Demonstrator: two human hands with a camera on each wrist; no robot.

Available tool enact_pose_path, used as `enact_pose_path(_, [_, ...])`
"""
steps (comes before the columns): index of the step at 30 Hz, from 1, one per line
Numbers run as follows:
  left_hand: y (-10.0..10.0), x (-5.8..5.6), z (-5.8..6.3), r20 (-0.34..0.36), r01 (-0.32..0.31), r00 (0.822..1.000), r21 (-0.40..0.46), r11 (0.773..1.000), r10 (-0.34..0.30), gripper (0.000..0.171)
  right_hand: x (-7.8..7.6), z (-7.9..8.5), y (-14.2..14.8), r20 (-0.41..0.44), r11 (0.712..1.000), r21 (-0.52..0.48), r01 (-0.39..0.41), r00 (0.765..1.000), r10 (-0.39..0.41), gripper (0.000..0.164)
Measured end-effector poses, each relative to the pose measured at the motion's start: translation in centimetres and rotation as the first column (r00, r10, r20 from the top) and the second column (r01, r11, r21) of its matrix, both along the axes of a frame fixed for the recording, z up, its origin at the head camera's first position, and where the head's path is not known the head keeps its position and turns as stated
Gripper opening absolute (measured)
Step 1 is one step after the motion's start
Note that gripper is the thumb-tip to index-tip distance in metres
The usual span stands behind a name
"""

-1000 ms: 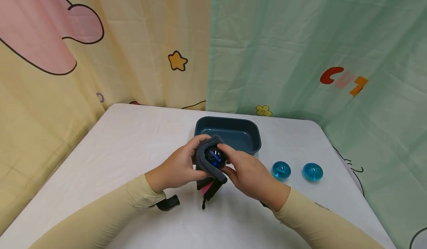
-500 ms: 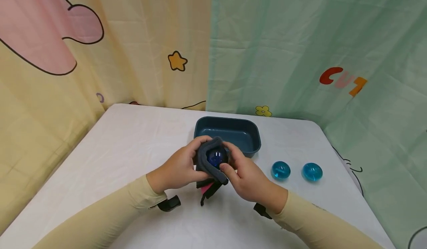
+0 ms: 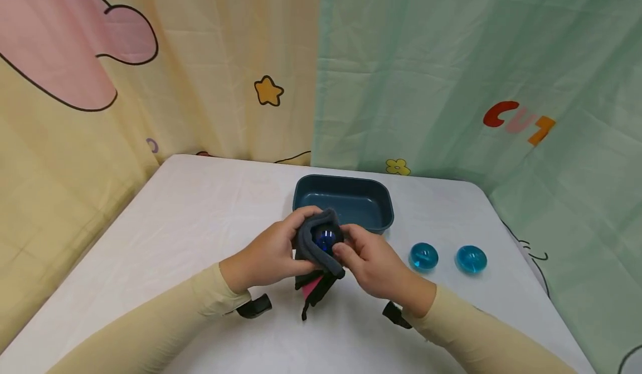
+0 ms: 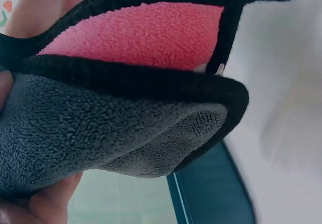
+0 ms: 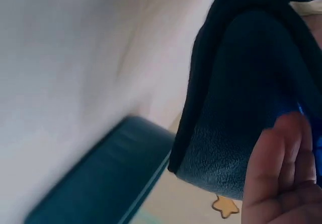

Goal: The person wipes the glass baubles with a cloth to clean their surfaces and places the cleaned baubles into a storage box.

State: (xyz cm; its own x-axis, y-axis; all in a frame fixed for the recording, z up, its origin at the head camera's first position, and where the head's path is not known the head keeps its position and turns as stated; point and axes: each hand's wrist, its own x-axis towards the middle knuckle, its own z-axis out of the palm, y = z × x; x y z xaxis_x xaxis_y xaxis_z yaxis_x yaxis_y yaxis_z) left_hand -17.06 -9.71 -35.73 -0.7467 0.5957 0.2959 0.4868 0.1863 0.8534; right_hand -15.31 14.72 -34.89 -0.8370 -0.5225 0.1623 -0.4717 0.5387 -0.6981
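Note:
A grey cloth [image 3: 305, 241] with black edging and a pink reverse side is folded around a shiny dark blue glass ball [image 3: 326, 238]. My left hand [image 3: 268, 251] grips the cloth from the left, thumb in front and fingers behind. From the right, my right hand [image 3: 373, 260] pinches the ball, its thumb on the near side and fingers at the far side. In the left wrist view the pink lining [image 4: 141, 35] shows between black borders. The right wrist view has fingertips [image 5: 289, 138] inside the cloth's opening, with a bright blue sliver of the ball showing.
Just beyond the hands stands a dark teal rectangular tray [image 3: 362, 204]. Two clear light blue rounded pieces, one left [image 3: 423, 257] and one right [image 3: 471, 259], lie on the white table [image 3: 220, 207]. Patterned curtains [image 3: 401, 73] hang behind the table.
The right thumb and fingers have shifted over the ball: the thumb now sits on its near right side, where fingers covered its top before. The left hand keeps its hold on the cloth.

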Motion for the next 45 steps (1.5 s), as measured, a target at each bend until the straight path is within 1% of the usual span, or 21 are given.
enact_pose_path(1, [-0.04,0.05,-0.02,0.003,0.002,1.000,0.000,1.000,-0.002,0.080,0.01,0.01,-0.07,0.065,0.999,-0.047,0.006,0.998,-0.003,0.036])
enact_pose_path(3, [-0.13,0.10,-0.08,0.006,0.003,1.000,0.008,1.000,-0.003,0.081,0.04,-0.01,-0.20,0.098,0.997,-0.077,0.006,0.995,0.002,0.037])
enact_pose_path(5, [-0.20,0.05,-0.13,0.011,0.001,1.000,0.035,0.999,-0.001,0.081,0.16,0.01,-0.29,0.036,0.999,-0.035,-0.014,0.999,0.015,0.046])
enact_pose_path(8, [-0.27,-0.16,-0.04,0.011,-0.001,1.000,0.079,0.997,0.000,0.081,0.27,-0.01,-0.22,-0.139,0.995,0.090,-0.041,0.989,0.053,0.064])
enact_pose_path(10, [-0.28,-0.31,0.01,0.020,0.005,1.000,0.101,0.995,-0.007,0.080,0.24,-0.02,-0.10,-0.272,0.983,0.185,-0.023,0.960,0.073,0.071])
enact_pose_path(13, [-0.23,-0.39,0.03,0.015,0.016,1.000,0.098,0.995,-0.018,0.080,-0.01,-0.02,0.08,-0.458,0.960,0.277,0.047,0.884,0.089,0.069])
enact_pose_path(15, [-0.16,-0.31,0.01,0.017,0.018,1.000,0.088,0.996,-0.019,0.079,-0.16,-0.01,0.15,-0.518,0.952,0.295,0.079,0.850,0.090,0.067])
enact_pose_path(16, [-0.13,-0.26,0.02,0.016,0.016,1.000,0.082,0.996,-0.018,0.079,-0.19,0.02,0.16,-0.517,0.952,0.294,0.080,0.851,0.088,0.067])
enact_pose_path(18, [-0.11,-0.14,0.01,0.016,0.013,1.000,0.069,0.998,-0.014,0.080,-0.20,0.11,0.15,-0.422,0.964,0.263,0.042,0.903,0.076,0.065])
enact_pose_path(20, [-0.11,-0.05,0.00,0.017,0.009,1.000,0.054,0.999,-0.010,0.080,-0.15,0.25,0.10,-0.237,0.984,0.180,-0.011,0.970,0.054,0.059])
enact_pose_path(21, [-0.13,0.00,0.02,0.014,0.009,1.000,0.045,0.999,-0.009,0.080,-0.14,0.28,0.07,-0.131,0.992,0.120,-0.029,0.990,0.045,0.052])
enact_pose_path(23, [-0.18,0.04,0.03,0.009,0.011,1.000,0.031,0.999,-0.011,0.081,-0.12,0.32,0.02,0.048,1.000,0.000,-0.027,0.998,0.027,0.040])
enact_pose_path(25, [-0.22,0.03,0.04,0.003,0.011,1.000,0.027,1.000,-0.011,0.081,-0.08,0.31,-0.10,0.121,0.997,-0.079,-0.018,0.992,0.028,0.036])
enact_pose_path(27, [-0.25,-0.03,0.09,0.002,0.011,1.000,0.035,0.999,-0.011,0.081,0.03,0.22,-0.21,0.095,0.996,-0.090,-0.028,0.995,0.036,0.040])
enact_pose_path(31, [-0.35,-0.27,0.21,0.006,-0.003,1.000,0.068,0.998,0.002,0.080,0.29,0.07,-0.33,-0.107,0.997,0.050,-0.061,0.992,0.066,0.066])
enact_pose_path(35, [-0.35,-0.37,0.39,0.015,0.007,1.000,0.087,0.996,-0.008,0.080,0.24,0.12,-0.26,-0.315,0.976,0.218,-0.017,0.945,0.087,0.070])
enact_pose_path(37, [-0.27,-0.29,0.43,0.021,0.016,1.000,0.089,0.996,-0.018,0.080,0.13,0.07,-0.19,-0.400,0.969,0.248,0.014,0.912,0.089,0.067])
enact_pose_path(38, [-0.23,-0.23,0.45,0.019,0.019,1.000,0.086,0.996,-0.020,0.080,0.09,0.01,-0.18,-0.409,0.970,0.240,0.020,0.909,0.083,0.066])
enact_pose_path(40, [-0.16,-0.09,0.44,0.018,0.020,1.000,0.078,0.997,-0.021,0.080,0.07,-0.09,-0.12,-0.348,0.981,0.192,0.005,0.935,0.064,0.064])
enact_pose_path(43, [-0.15,0.06,0.48,0.006,0.017,1.000,0.050,0.999,-0.017,0.079,0.06,-0.17,-0.12,-0.080,0.999,0.026,-0.033,0.996,0.035,0.056])
enact_pose_path(45, [-0.18,0.15,0.47,0.005,0.020,1.000,0.039,0.999,-0.020,0.079,0.09,-0.08,-0.20,0.081,0.998,-0.069,0.000,0.997,0.005,0.049])
